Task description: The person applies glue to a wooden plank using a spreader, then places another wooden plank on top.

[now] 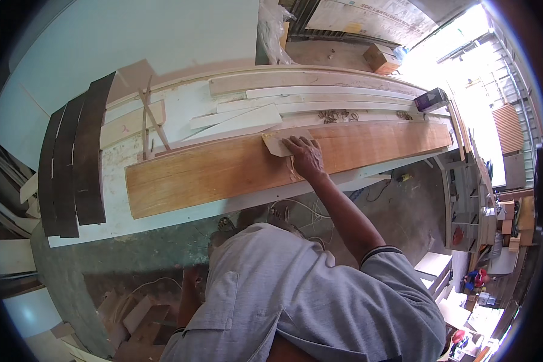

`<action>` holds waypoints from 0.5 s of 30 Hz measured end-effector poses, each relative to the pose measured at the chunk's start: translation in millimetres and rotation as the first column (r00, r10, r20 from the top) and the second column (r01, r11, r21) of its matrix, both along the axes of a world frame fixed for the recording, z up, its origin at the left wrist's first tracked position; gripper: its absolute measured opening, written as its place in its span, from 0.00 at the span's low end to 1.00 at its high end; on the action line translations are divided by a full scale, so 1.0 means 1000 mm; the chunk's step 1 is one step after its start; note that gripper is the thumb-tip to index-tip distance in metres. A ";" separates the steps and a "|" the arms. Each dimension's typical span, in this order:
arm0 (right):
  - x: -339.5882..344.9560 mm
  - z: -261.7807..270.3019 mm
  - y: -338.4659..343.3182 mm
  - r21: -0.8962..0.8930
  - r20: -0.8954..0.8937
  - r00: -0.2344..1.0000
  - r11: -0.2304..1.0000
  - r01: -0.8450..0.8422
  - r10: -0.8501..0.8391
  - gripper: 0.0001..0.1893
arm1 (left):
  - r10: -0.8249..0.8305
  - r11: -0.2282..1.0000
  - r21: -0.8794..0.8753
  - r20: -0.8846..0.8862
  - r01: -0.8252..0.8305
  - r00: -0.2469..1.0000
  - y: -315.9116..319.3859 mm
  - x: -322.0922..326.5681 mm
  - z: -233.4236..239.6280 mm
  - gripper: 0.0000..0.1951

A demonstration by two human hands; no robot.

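A long reddish-brown wooden board (208, 167) lies across the white worktop (172, 219) in front of me. My right hand (305, 156) holds a flat pale spreader-like piece (278, 144) against the board's face, near its middle. One edge of that piece looks yellowish and crusted. Just below it, a wet-looking streak (293, 168) runs on the board towards the near edge. My left hand (192, 276) hangs low beside my body, away from the worktop. It is dark and partly hidden, so its fingers cannot be made out.
Several dark brown slats (88, 154) lie at the worktop's left end. Beyond the board are pale wood strips (307, 83), crossed thin sticks (154, 120), small curled dark pieces (335, 116) and a dark box (430, 100). Cables (298, 206) and wood offcuts (138, 316) lie on the floor.
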State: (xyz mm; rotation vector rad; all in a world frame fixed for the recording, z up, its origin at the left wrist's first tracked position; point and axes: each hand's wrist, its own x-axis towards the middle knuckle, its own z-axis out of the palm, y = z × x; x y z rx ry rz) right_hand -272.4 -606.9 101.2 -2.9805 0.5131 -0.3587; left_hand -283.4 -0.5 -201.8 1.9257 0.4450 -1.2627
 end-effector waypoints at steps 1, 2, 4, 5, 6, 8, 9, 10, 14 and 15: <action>-0.001 0.000 -0.001 0.003 -0.005 1.000 1.000 0.006 -0.006 0.23 | -0.036 0.999 0.017 0.022 0.036 0.999 0.001 -0.003 0.000 0.24; -0.005 0.002 -0.004 0.040 -0.034 0.999 0.999 0.013 -0.012 0.23 | -0.045 0.999 0.019 0.017 0.045 0.999 -0.001 0.003 -0.003 0.24; -0.012 0.014 0.008 0.093 -0.075 0.997 0.996 0.016 -0.009 0.24 | 0.005 1.000 -0.026 -0.026 -0.006 1.000 -0.004 0.017 0.000 0.22; -0.014 0.027 0.014 0.160 -0.146 0.989 0.987 0.006 0.018 0.25 | 0.008 1.000 -0.014 -0.032 -0.008 0.999 -0.002 0.026 0.001 0.22; -0.017 0.035 0.018 0.217 -0.216 0.975 0.976 0.004 0.044 0.26 | -0.299 0.954 -0.001 0.047 0.299 0.953 0.001 0.039 -0.007 0.20; -0.037 0.033 0.025 0.214 -0.248 0.967 0.977 -0.009 0.063 0.27 | -0.585 0.810 0.037 0.121 0.585 0.802 0.003 0.060 -0.023 0.18; -0.049 0.030 0.030 0.210 -0.275 0.957 0.977 -0.031 0.089 0.28 | -0.553 0.828 0.050 0.231 0.558 0.800 0.002 0.069 -0.031 0.18; -0.066 0.025 0.035 0.202 -0.278 0.958 0.979 -0.017 0.074 0.28 | -0.520 0.842 0.048 0.341 0.538 0.783 -0.010 0.075 -0.030 0.19; -0.115 0.020 0.060 0.127 -0.171 0.984 0.992 -0.029 0.050 0.27 | -0.115 0.993 0.041 0.102 0.111 0.988 -0.075 0.092 0.015 0.22; -0.121 0.024 0.063 0.153 -0.169 0.984 0.988 -0.030 0.056 0.27 | -0.106 0.993 0.053 0.102 0.101 0.989 -0.078 0.097 0.014 0.23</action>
